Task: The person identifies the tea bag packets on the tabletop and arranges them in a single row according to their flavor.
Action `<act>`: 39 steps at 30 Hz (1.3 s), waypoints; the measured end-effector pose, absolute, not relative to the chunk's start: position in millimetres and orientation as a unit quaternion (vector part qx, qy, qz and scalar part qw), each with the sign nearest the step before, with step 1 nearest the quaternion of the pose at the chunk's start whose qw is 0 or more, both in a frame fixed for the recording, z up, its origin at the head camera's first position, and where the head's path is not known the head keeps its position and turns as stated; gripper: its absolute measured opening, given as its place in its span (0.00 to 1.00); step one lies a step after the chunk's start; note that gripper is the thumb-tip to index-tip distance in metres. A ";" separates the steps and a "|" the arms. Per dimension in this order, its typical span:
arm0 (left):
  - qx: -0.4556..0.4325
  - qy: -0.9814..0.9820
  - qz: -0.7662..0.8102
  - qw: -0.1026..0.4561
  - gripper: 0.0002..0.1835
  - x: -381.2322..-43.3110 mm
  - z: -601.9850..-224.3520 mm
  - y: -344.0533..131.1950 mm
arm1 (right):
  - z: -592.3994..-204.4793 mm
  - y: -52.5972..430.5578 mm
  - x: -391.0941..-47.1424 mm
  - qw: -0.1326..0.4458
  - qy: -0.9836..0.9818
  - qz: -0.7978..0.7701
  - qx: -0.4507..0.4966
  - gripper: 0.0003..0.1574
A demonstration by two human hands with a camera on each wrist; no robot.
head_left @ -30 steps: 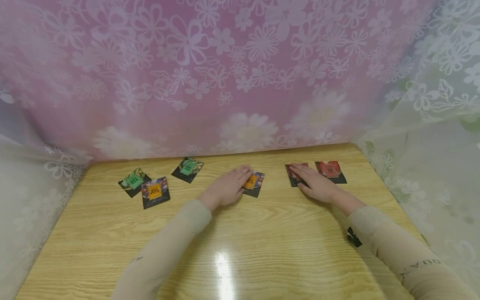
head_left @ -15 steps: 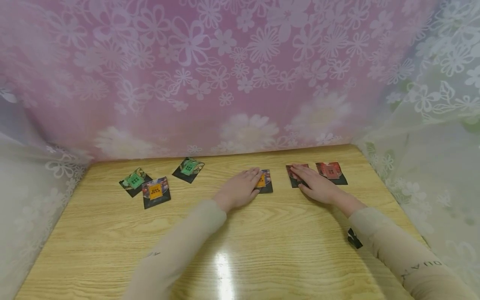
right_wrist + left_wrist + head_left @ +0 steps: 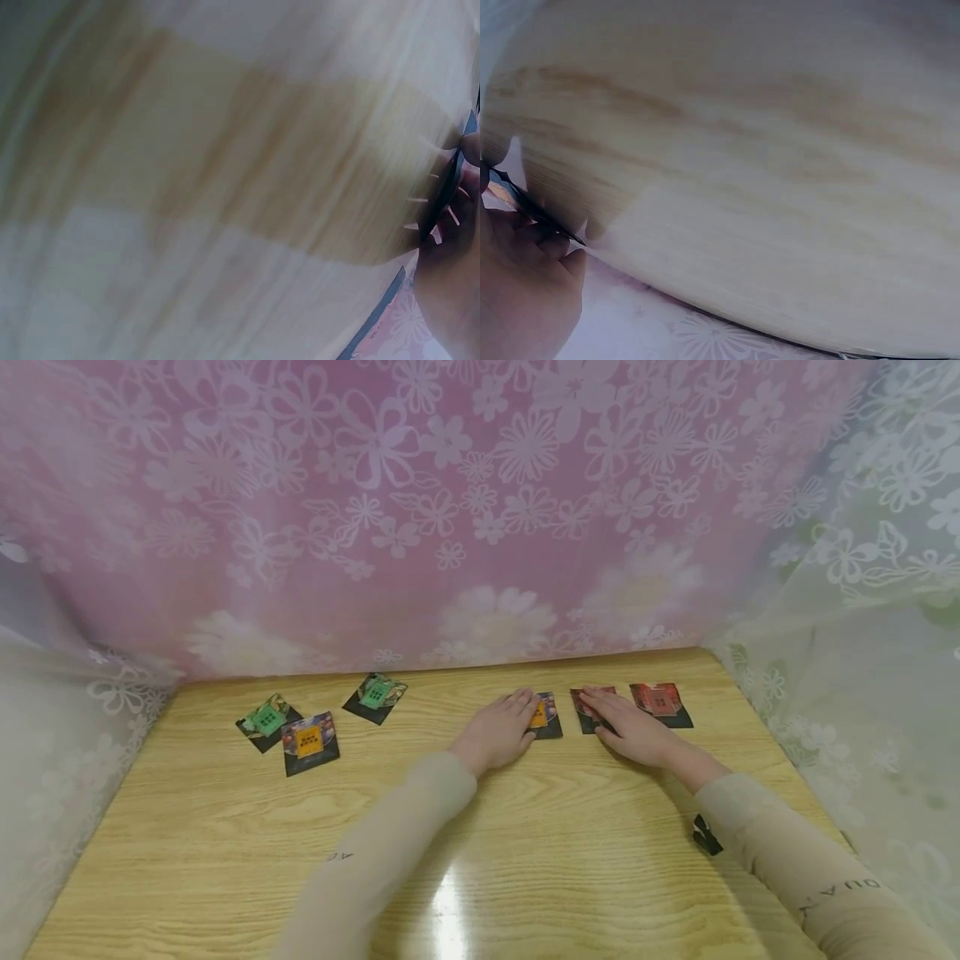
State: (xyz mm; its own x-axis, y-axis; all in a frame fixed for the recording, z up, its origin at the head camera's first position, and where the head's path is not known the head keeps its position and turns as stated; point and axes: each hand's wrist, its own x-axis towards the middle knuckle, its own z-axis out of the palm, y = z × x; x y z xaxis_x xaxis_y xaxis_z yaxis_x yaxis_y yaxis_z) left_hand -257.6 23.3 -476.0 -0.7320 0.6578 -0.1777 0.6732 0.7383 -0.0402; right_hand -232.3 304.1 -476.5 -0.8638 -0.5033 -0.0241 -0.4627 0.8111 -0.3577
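Note:
In the head view my left hand (image 3: 498,732) lies flat over a small black packet with an orange label (image 3: 551,723), its fingers covering the packet's left part. Just to the right, my right hand (image 3: 636,727) rests with extended fingers on a black packet with a red top (image 3: 586,723), most of which is hidden. A narrow strip of table separates these two packets. Another red-labelled packet (image 3: 662,703) lies beyond the right hand's knuckles. Each wrist view catches its packet edge-on beneath the fingers: the left packet (image 3: 536,212) and the right packet (image 3: 444,191).
To the left lie two green-labelled packets, one (image 3: 376,697) near the back edge and one (image 3: 266,722) farther left, touching an orange-labelled packet (image 3: 310,744). A small black item (image 3: 706,835) sits beside the right sleeve. Floral curtains (image 3: 495,527) border the wooden table (image 3: 525,860).
My left hand has slid to the right with the orange-labelled packet under its fingers, closing most of the gap to the red packet. The right hand has stayed in place.

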 end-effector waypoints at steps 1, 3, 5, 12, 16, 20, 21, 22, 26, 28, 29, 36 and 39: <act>0.358 0.929 -0.054 0.076 0.37 -258.3 -476.0 25.1 | -475.8 304.0 -232.5 0.057 0.950 -0.171 -0.256 0.39; 0.356 0.930 -0.058 0.075 0.38 -260.0 -476.6 27.8 | -474.7 303.9 -233.1 0.055 0.949 -0.170 -0.258 0.39; 0.355 0.930 -0.061 0.075 0.38 -260.9 -476.7 29.7 | -473.1 303.2 -233.5 0.052 0.949 -0.170 -0.262 0.39; 0.352 0.931 -0.061 0.078 0.38 -260.9 -474.4 31.3 | -474.8 304.4 -234.6 0.033 0.944 -0.179 -0.275 0.39; 0.352 0.931 -0.060 0.077 0.38 -259.8 -473.3 30.9 | -476.8 305.4 -234.8 0.025 0.943 -0.181 -0.279 0.39; 0.350 0.932 -0.059 0.076 0.38 -258.2 -472.4 30.4 | -476.8 305.7 -234.6 0.029 0.942 -0.181 -0.280 0.39; 0.350 0.932 -0.059 0.076 0.38 -257.8 -472.0 30.5 | -476.3 305.6 -234.6 0.031 0.942 -0.181 -0.280 0.39; 0.348 0.932 -0.058 0.076 0.38 -257.4 -471.6 30.5 | -475.7 305.4 -234.4 0.035 0.942 -0.184 -0.278 0.39; 0.344 0.934 -0.057 0.076 0.39 -255.6 -470.1 30.7 | -474.7 305.4 -234.2 0.051 0.945 -0.182 -0.266 0.39; 0.343 0.935 -0.057 0.075 0.39 -254.7 -470.1 30.5 | -475.7 305.9 -234.2 0.057 0.948 -0.177 -0.259 0.39; 0.343 0.935 -0.056 0.074 0.39 -254.2 -470.3 30.2 | -476.4 306.2 -234.1 0.059 0.949 -0.174 -0.258 0.39; 0.351 0.934 -0.037 0.061 0.39 -248.4 -468.7 16.7 | -478.1 305.6 -232.7 0.056 0.949 -0.174 -0.257 0.39; 0.362 0.930 -0.033 0.051 0.39 -244.4 -463.8 2.0 | -477.5 305.0 -232.9 0.057 0.950 -0.169 -0.258 0.39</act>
State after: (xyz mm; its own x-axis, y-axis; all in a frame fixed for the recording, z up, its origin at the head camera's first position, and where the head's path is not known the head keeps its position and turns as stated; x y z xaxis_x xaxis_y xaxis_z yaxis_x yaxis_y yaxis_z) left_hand -244.4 2.0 -463.8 -0.7322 0.6707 -0.1185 0.6774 0.7353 -0.0235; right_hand -232.9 305.0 -477.5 -0.8602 -0.5095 -0.0201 -0.4713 0.8096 -0.3499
